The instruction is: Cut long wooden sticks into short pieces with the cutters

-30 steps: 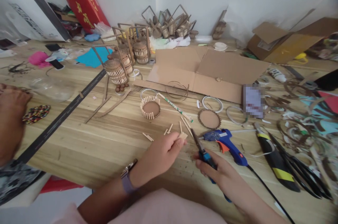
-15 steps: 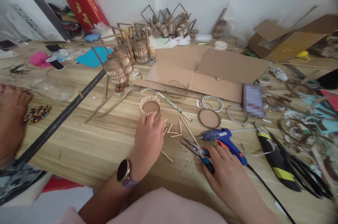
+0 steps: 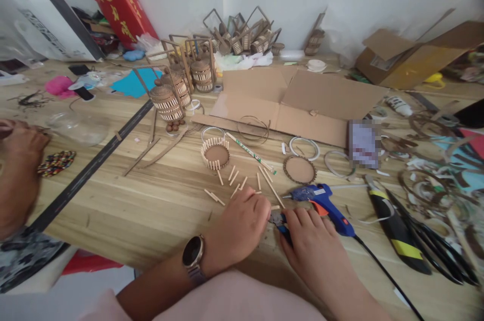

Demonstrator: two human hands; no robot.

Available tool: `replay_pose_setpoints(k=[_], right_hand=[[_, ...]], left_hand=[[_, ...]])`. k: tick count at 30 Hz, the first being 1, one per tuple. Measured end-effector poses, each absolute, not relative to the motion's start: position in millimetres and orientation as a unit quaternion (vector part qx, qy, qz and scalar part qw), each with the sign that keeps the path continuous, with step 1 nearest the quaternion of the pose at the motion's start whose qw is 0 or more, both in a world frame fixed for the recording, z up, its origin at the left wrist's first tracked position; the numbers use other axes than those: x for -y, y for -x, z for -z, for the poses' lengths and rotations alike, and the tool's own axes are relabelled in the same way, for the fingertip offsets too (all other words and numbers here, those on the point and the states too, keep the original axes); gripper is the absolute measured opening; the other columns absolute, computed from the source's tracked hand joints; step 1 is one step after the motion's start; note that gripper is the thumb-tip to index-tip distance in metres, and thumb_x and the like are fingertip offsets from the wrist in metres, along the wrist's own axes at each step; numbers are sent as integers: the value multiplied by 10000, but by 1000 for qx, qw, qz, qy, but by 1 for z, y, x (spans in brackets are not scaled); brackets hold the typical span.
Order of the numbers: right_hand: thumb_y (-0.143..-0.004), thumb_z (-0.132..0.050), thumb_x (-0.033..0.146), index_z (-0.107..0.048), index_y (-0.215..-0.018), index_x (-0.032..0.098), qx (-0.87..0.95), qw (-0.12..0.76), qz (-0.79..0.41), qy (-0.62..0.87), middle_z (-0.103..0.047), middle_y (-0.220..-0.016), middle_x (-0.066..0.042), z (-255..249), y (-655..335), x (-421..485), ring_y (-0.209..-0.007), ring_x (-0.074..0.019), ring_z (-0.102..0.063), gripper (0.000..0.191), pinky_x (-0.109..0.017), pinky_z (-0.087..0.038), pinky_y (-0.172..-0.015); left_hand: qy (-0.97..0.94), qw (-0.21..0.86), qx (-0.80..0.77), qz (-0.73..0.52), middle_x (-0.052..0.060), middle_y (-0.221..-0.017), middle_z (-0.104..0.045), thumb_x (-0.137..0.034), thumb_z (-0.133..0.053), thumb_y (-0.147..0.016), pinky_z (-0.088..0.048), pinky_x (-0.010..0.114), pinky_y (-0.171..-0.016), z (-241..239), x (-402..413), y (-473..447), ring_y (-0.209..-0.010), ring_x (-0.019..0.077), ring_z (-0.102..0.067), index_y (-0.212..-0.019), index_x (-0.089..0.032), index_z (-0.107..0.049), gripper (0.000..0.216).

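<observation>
My left hand is closed, knuckles up, right at the jaw end of the pliers. Whatever its fingers pinch is hidden beneath them. My right hand is wrapped over the pliers' blue handles, and most of the tool is covered. Short wooden sticks lie scattered just beyond my left hand, and one longer stick points toward the pliers. Farther off sits a round cardboard base with short sticks standing along its rim. A second round base has a dark edging and no upright sticks.
A blue glue gun lies beside my right hand, its cord running forward. Scissors and a cutter rest at right. Flattened cardboard and small lidded baskets stand behind. Another person's hand is at far left.
My left hand has moved right and toward me, from the stick-rimmed base to the pliers' jaws, and its fingers have closed. More loose sticks show where it was.
</observation>
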State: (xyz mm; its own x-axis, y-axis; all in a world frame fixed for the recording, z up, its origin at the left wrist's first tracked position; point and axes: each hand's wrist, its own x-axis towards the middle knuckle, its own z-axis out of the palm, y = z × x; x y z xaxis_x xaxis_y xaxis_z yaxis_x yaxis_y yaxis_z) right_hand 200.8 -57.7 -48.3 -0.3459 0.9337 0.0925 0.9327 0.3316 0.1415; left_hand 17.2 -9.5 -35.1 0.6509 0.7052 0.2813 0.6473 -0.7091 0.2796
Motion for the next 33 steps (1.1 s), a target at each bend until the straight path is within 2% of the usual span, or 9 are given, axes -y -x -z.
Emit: replay_pose_setpoints(k=[10, 17, 20, 25, 27, 33], right_hand=[[-807, -586, 208, -597, -906, 206, -817, 15, -96, -568, -639, -831, -77, 42, -192, 58, -788, -288, -569, 99, -391, -357, -685], [-790, -592, 189, -613, -918, 208, -812, 3, -76, -579, -661, -852, -83, 46, -193, 61, -802, -289, -595, 131, -390, -389, -702], [-821, -536, 220, -608, -941, 207, -787, -35, 2, -615, -682, -887, -103, 46, -201, 61, -826, -302, -629, 141, -391, -431, -696], [-892, -443, 399, -596, -928, 209, -634, -170, 322, -682, -718, -852, -80, 23, -199, 57, -782, -248, -671, 246, -329, -495, -673], [-880, -466, 469, -606, -916, 213, -590, -216, 397, -669, -720, -850, -61, 14, -192, 56, -776, -228, -662, 294, -307, -501, -686], [-831, -506, 481, -551, -696, 218, -567, -297, 398, -657, -573, -605, 10, 13, -175, 58, -572, -166, -527, 300, -261, -441, -534]], left_hand=[[-894, 157, -387, -162, 15, -795, -554, -38, -423, -903, -423, 324, -742, 36, 8, -19, -813, 193, -496, -797, -205, -448, 199], [-871, 213, -390, -208, 2, -746, -523, -6, -456, -774, -401, 297, -689, 33, 6, -20, -787, 187, -483, -735, -227, -344, 250], [-822, 259, -417, -287, -7, -747, -497, -12, -463, -731, -402, 286, -696, 31, 4, -19, -784, 175, -484, -728, -236, -294, 281], [-758, 333, -444, -343, -5, -784, -506, -35, -487, -734, -403, 295, -750, 25, 5, -16, -805, 167, -495, -735, -237, -283, 288], [-753, 370, -432, -331, -1, -809, -536, -39, -508, -736, -400, 292, -759, 23, 9, -17, -820, 165, -500, -741, -233, -300, 285], [-760, 423, -368, -330, 12, -855, -570, -44, -503, -780, -390, 271, -780, 25, 17, -18, -858, 158, -499, -737, -224, -320, 261]])
